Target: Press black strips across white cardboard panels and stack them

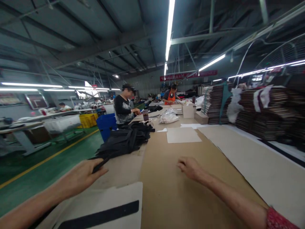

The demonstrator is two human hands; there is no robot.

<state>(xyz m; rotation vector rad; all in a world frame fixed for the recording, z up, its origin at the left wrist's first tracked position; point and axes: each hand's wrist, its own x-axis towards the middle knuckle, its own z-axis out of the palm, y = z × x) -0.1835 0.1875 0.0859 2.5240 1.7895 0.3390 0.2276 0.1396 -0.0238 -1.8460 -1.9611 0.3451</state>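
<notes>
At the left, my left hand (89, 173) is closed on the end of a black fabric strip (100, 165), pinched between thumb and fingers. A pile of black fabric strips (121, 140) lies just beyond it on the table's left side. My right hand (189, 167) is over the brown board surface (162, 171) with its fingers curled; whether anything is in them is hidden. Nearest me on the left lies a pale rectangular sheet (128, 194), with a flat black strip (102, 216) across it. A smaller white sheet (183, 135) rests farther up the table.
Tall stacks of brown panels (262, 111) stand at the right. A clear plastic bag (168, 116), a cup (145, 114) and a cardboard box (188, 110) are farther along. One person (124, 106) stands at the table's left; another in an orange apron (170, 97) is beyond.
</notes>
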